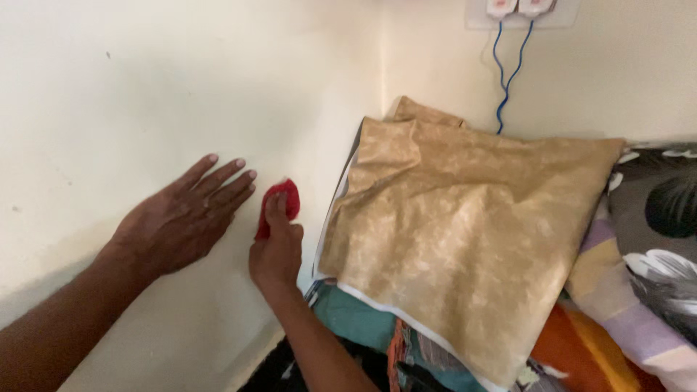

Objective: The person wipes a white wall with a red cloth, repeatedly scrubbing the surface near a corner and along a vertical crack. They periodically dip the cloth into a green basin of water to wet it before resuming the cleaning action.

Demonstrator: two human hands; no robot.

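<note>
The left hand (181,218) lies flat on the wall (145,87), fingers straight and close together, pointing up and right. Its bare arm comes in from the bottom left. The right hand (276,247) is just beside it, also against the wall, fingers curled shut around a red cloth (284,199).

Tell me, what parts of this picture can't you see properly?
- Red cloth, head view: the right hand covers its lower part, so its full shape is hidden.
- White plugs: cut off by the top edge; only the blue cords show.
- Bedding beneath the tan pillow: mostly covered by it.
- Patterned fabric: cut off by the right edge.
- Left hand: its palm lies flat on the cream wall, out of sight.
</note>
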